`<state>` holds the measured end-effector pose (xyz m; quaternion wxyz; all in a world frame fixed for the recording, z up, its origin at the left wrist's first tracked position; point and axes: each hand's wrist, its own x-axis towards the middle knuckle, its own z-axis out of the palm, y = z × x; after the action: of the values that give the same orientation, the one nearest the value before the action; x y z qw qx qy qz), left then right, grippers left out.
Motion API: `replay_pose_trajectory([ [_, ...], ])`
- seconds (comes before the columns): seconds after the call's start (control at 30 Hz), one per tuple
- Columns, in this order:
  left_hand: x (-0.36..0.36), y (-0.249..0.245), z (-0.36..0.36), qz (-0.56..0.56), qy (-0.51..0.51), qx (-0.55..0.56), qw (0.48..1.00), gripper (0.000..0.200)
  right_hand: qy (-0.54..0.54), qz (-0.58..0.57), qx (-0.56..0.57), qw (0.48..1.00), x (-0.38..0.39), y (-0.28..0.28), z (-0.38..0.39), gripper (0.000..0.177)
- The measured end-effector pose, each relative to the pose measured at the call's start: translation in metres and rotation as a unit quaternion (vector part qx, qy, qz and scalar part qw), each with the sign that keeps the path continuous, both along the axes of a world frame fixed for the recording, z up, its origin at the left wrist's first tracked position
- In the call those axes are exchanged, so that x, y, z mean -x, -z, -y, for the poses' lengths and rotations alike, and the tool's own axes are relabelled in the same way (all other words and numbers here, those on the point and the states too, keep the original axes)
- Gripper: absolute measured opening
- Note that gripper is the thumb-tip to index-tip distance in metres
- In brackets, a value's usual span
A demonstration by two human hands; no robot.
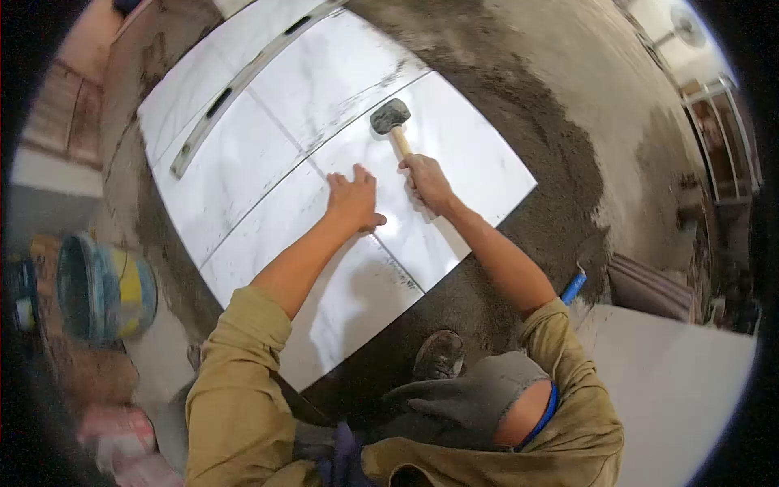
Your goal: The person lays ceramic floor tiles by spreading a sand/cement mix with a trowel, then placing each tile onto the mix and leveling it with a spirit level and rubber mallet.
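My right hand [428, 183] is wrapped round the wooden handle of a rubber mallet [390, 118], whose dark head is over a white marbled floor tile [471, 146]. My left hand [353, 200] lies with fingers spread on the tiles, beside the joint between two of them. Several such tiles sit side by side, with thin dark joints and grey smears on their faces. A long metal level [243, 79] with dark slots rests across the far tiles, away from both hands.
Dark damp mortar [560, 154] borders the tiles. A blue-handled trowel [574, 287] lies at the right, near a loose pale tile [665, 381]. A blue and yellow bucket [134, 292] stands at the left. My shoe [439, 355] is on the mortar.
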<state>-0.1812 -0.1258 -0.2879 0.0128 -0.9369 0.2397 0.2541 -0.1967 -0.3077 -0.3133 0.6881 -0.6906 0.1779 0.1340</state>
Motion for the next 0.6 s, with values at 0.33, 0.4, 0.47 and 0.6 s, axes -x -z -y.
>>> replay_pose_trajectory([
  [0.33,-0.058,0.017,0.038,-0.049,0.081,0.027,0.995,0.125,0.152,0.056,0.023,0.987,-0.009,0.015,0.048,0.034],
  [0.4,-0.054,0.007,0.041,-0.057,0.075,0.007,0.996,0.125,0.121,0.021,0.015,0.992,-0.020,0.017,0.053,0.037],
  [0.47,-0.056,0.018,0.042,-0.051,0.084,0.017,0.995,0.125,0.132,0.078,0.066,0.986,-0.030,0.036,0.051,0.038],
  [0.6,-0.051,0.001,0.044,-0.060,0.077,-0.003,0.995,0.125,0.135,-0.004,0.086,0.987,-0.050,0.028,0.049,0.043],
])
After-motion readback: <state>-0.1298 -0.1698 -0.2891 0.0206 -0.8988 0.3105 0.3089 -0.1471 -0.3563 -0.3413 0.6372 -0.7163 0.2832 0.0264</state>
